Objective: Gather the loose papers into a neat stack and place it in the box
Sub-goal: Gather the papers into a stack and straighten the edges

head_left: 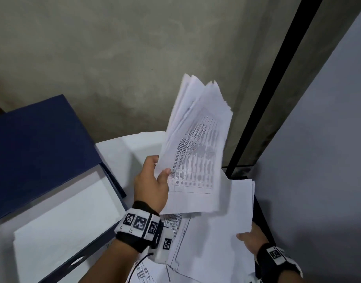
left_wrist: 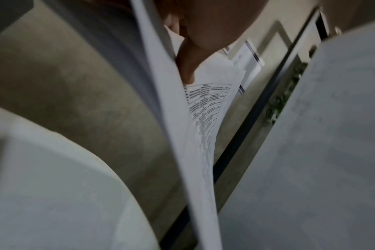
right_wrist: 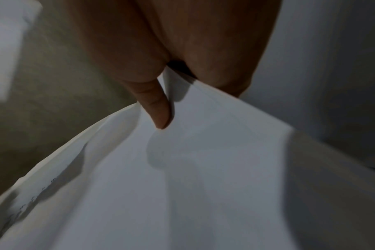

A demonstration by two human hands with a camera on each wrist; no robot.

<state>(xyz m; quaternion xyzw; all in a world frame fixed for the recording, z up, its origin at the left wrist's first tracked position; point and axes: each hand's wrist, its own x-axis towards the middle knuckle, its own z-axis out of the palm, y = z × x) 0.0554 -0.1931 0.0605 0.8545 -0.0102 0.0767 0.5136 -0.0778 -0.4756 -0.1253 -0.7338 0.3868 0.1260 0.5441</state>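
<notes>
My left hand (head_left: 155, 180) grips a fanned bundle of printed papers (head_left: 198, 144) by its lower left edge and holds it raised above the white table, thumb on the top sheet. In the left wrist view the bundle (left_wrist: 203, 118) runs edge-on past my fingers (left_wrist: 188, 67). My right hand (head_left: 251, 240) pinches the near edge of blank white sheets (head_left: 222, 221) lying lower right; the right wrist view shows my thumb (right_wrist: 161, 111) on the white sheet (right_wrist: 182, 177). The dark blue box (head_left: 106, 235) sits at left with white paper inside and its lid (head_left: 32, 144) up.
More printed sheets (head_left: 147, 272) lie on the white round table (head_left: 124, 148) near my left wrist. A grey concrete wall stands behind, a black post (head_left: 277, 82) and a pale panel (head_left: 318, 139) at the right.
</notes>
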